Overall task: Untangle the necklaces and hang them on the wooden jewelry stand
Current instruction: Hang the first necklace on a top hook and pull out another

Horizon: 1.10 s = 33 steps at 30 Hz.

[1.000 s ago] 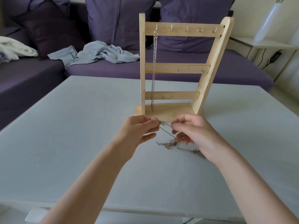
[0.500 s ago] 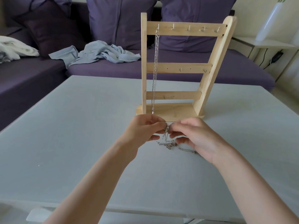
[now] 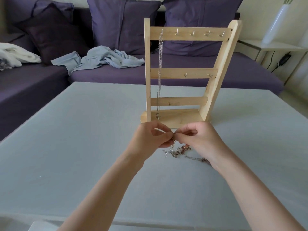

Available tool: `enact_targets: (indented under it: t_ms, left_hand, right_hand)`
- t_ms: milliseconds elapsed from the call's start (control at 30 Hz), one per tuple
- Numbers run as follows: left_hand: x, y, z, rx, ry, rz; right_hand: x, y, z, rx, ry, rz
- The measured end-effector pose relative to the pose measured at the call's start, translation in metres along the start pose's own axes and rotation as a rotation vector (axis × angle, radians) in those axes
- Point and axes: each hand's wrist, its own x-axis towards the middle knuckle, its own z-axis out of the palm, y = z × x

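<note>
Pinching one fine silver chain, the left hand [image 3: 150, 138] and right hand [image 3: 199, 139] meet fingertip to fingertip above the tangled silver necklaces [image 3: 177, 151] on the pale grey surface [image 3: 66, 147] — light, limp, easily snagged; best taken beside the knot. One necklace [image 3: 159, 77] already hangs on the pale wooden jewelry stand [image 3: 183, 74].

Pale grey matte table top [image 3: 70, 147] fills the lower and middle frame. Behind it, a dark purple fabric sofa [image 3: 175, 74] spans the upper frame, with large purple cushions [image 3: 123, 24] upright against its back. Crumpled light blue cloth [image 3: 103, 59] lies on the seat, upper left of centre. White folded cloth [image 3: 15, 55] at far left edge. Tall white vase [image 3: 276, 24] stands on a white side table [image 3: 273, 47], upper right.
</note>
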Motion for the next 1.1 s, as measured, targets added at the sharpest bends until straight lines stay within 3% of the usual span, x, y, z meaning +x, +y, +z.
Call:
enact_targets:
  t_ms: [233,400,500,600,900,1100]
  left_hand:
    - [0.001,-0.001,0.001,0.208,-0.054,0.004]
    - [0.002,-0.009,0.002,0.278,-0.052,-0.024]
    - [0.005,-0.009,-0.001,0.193,-0.028,-0.063]
    - [0.005,-0.006,-0.003,0.037,-0.036,-0.089]
    - [0.001,-0.001,-0.010,-0.383,-0.095,-0.187]
    - [0.000,0.000,-0.006,-0.252,-0.032,-0.132]
  right_hand:
    - [-0.001,-0.002,0.002,0.106,0.018,0.019]
    - [-0.001,-0.007,-0.004,0.531,-0.043,0.117]
    - [0.000,-0.008,-0.010,0.800,-0.069,0.175]
    - [-0.001,-0.009,-0.013,0.873,-0.053,0.192]
    - [-0.001,-0.006,-0.015,0.551,0.025,0.134]
    - [-0.002,0.000,-0.009,0.157,0.026,0.016]
